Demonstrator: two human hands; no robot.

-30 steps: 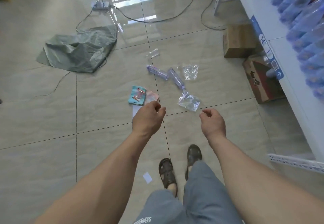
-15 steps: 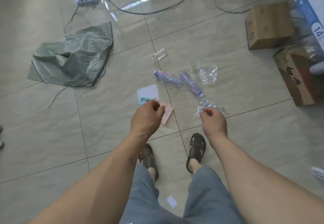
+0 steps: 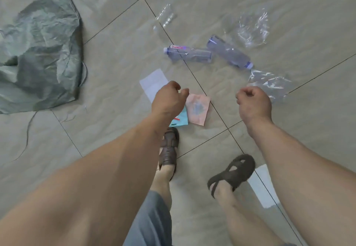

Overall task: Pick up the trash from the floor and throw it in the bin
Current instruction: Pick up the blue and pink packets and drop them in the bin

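Note:
Trash lies on the tiled floor in front of my feet. A pink wrapper [image 3: 198, 109] and a teal packet [image 3: 180, 119] lie side by side, with a white paper slip [image 3: 153, 82] just beyond them. Two crushed clear bottles [image 3: 189, 53] [image 3: 229, 54] lie farther out. Clear plastic wrap [image 3: 269, 84] sits by my right hand, more wrap [image 3: 252, 28] behind the bottles, and a small clear piece [image 3: 165, 17] beyond. My left hand [image 3: 168, 99] hovers over the teal packet, fingers loosely curled, holding nothing. My right hand [image 3: 253, 104] is a loose fist, empty. No bin is visible.
A crumpled grey-green woven sack [image 3: 41, 53] lies on the floor at the left with loose threads trailing from it. My sandalled feet [image 3: 168, 149] [image 3: 233, 170] stand just behind the wrappers. Another white paper [image 3: 262, 186] lies by my right foot.
I have stepped forward and bent lower, so the trash now lies closer below my hands. Both hands have dropped toward the wrappers. The boxes and shelf have left the view.

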